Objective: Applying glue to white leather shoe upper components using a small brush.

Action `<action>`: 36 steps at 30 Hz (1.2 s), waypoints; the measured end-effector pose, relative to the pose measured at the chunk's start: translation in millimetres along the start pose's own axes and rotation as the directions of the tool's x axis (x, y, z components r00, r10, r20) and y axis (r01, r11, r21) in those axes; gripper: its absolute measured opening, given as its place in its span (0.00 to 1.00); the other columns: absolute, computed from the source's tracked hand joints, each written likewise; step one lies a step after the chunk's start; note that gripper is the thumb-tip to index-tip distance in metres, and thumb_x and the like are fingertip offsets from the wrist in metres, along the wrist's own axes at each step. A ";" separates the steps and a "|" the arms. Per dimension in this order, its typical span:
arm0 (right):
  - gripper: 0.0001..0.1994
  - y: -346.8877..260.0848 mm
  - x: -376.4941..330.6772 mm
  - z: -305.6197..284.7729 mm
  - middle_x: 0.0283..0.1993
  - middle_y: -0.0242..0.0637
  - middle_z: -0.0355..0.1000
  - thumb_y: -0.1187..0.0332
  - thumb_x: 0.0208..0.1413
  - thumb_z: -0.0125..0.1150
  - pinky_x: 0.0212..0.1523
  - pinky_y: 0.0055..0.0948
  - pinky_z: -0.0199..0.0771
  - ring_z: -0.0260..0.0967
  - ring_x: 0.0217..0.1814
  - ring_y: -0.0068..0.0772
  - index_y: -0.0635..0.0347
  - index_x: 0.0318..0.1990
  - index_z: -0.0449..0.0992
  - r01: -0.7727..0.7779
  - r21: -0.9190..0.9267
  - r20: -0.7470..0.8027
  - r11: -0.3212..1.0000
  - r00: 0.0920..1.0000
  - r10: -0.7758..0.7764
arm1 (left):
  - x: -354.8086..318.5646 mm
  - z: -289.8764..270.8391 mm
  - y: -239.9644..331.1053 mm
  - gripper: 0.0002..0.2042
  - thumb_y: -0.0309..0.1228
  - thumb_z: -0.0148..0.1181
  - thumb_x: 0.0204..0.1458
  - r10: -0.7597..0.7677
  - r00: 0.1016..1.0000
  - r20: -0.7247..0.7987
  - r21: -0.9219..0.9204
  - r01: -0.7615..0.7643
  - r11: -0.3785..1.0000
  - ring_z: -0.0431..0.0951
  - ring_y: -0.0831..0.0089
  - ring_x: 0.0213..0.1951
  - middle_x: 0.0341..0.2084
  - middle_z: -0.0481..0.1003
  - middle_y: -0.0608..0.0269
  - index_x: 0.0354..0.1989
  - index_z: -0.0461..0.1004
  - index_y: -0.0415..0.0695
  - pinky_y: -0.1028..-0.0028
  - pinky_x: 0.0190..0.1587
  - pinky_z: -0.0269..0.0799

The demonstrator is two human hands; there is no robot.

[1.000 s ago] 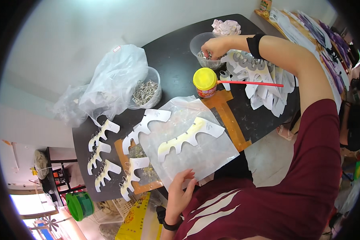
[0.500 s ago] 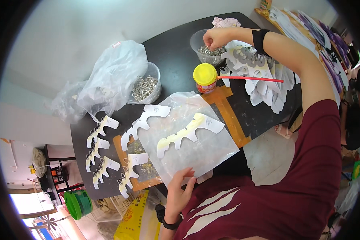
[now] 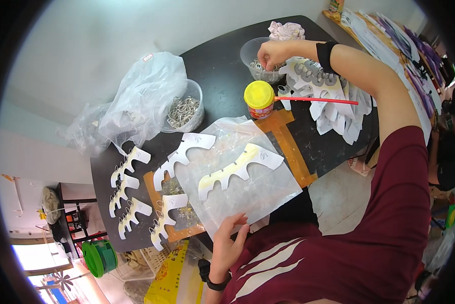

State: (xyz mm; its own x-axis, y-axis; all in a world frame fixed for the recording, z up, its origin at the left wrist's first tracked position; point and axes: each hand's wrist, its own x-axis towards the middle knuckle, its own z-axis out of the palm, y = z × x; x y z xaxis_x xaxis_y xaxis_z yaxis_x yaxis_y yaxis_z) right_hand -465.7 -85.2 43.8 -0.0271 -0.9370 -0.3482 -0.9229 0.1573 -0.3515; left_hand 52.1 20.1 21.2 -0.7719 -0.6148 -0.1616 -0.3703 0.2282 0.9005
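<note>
My right hand (image 3: 273, 52) reaches into a clear plastic tub (image 3: 249, 50) at the far side, fingers closed and pointing down among the metal rings (image 3: 258, 65); what they pinch is hidden. My left hand (image 3: 230, 238) lies open at the near edge of a translucent plastic sheet (image 3: 283, 187), thumb apart from the fingers. On the sheet rests a curved white card strip (image 3: 237, 169) with scalloped notches and a yellowish band. A similar strip (image 3: 184, 152) overlaps the sheet's left edge. Farther left, several strips with rings on them, one of them here (image 3: 166, 218), lie on the table.
A yellow-lidded jar (image 3: 259, 99) stands beyond the sheet, a red stick (image 3: 318, 100) beside it. Notched strips are piled (image 3: 339, 109) at the right. A second tub of rings (image 3: 184, 109) stands by a plastic bag (image 3: 141, 96). Orange tape (image 3: 291, 152) crosses the black table (image 3: 220, 66).
My right hand has dipped slightly within the tub, and its forearm has lowered a little. My left hand and the strips stay practically where they were.
</note>
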 end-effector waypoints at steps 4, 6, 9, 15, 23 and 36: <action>0.11 -0.9 -2.3 -10.8 0.30 0.37 0.75 0.70 0.47 0.64 0.26 0.29 0.74 0.73 0.30 0.31 0.65 0.38 0.77 -0.138 0.089 -0.037 0.986 0.989 0.142 | -0.1 0.3 0.7 0.14 0.23 0.59 0.53 -0.003 1.000 0.007 -0.008 0.003 1.000 0.79 0.64 0.41 0.38 0.77 0.52 0.48 0.72 0.38 0.72 0.44 0.72; 0.10 -4.6 -3.9 -15.1 0.30 0.37 0.75 0.71 0.49 0.61 0.24 0.29 0.74 0.73 0.30 0.31 0.65 0.39 0.78 -0.146 0.070 -0.066 0.987 0.986 0.151 | -0.4 -0.2 2.1 0.14 0.23 0.59 0.53 0.007 1.000 0.008 0.001 -0.007 1.000 0.79 0.64 0.41 0.38 0.77 0.52 0.48 0.72 0.38 0.72 0.45 0.72; 0.10 -15.1 -11.6 -26.4 0.30 0.38 0.76 0.71 0.51 0.59 0.26 0.29 0.74 0.75 0.32 0.32 0.66 0.39 0.78 -0.211 -0.010 -0.119 0.977 0.971 0.209 | -1.7 -2.1 5.5 0.13 0.23 0.58 0.53 0.039 0.999 0.011 0.018 -0.039 0.999 0.79 0.66 0.41 0.37 0.78 0.54 0.48 0.72 0.39 0.72 0.45 0.72; 0.11 -22.7 -33.6 -59.9 0.27 0.38 0.75 0.68 0.52 0.58 0.30 0.28 0.73 0.72 0.28 0.28 0.70 0.35 0.78 -0.081 0.048 -0.332 0.996 0.939 0.092 | -10.6 -3.6 -1.9 0.12 0.22 0.56 0.55 0.048 0.998 0.042 -0.041 -0.047 0.998 0.78 0.71 0.41 0.38 0.78 0.58 0.48 0.72 0.38 0.74 0.46 0.71; 0.13 -83.8 -135.2 -96.3 0.30 0.38 0.78 0.64 0.55 0.56 0.32 0.28 0.73 0.73 0.30 0.27 0.67 0.37 0.79 0.009 0.110 -0.576 0.994 0.816 0.056 | -6.0 13.9 -10.8 0.12 0.26 0.49 0.61 -0.041 0.970 0.239 -0.488 0.156 0.859 0.77 0.69 0.44 0.44 0.75 0.55 0.51 0.69 0.36 0.74 0.47 0.71; 0.09 -279.5 -202.5 150.4 0.37 0.35 0.71 0.68 0.53 0.59 0.33 0.33 0.73 0.73 0.35 0.39 0.58 0.41 0.76 0.573 -0.022 -0.425 0.819 0.736 -0.527 | 24.4 47.4 -2.1 0.18 0.41 0.40 0.63 0.242 0.848 0.471 -0.871 0.491 -0.025 0.72 0.57 0.53 0.51 0.72 0.52 0.53 0.68 0.42 0.63 0.43 0.76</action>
State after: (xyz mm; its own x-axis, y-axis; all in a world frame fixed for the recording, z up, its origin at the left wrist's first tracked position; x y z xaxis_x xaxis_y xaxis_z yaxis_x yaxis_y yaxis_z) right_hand -144.4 107.5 81.9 0.3030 -0.9053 0.2976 -0.7799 -0.4151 -0.4685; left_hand 9.6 40.3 -3.7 -0.9878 -0.1107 -0.1096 0.0804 -0.9650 0.2495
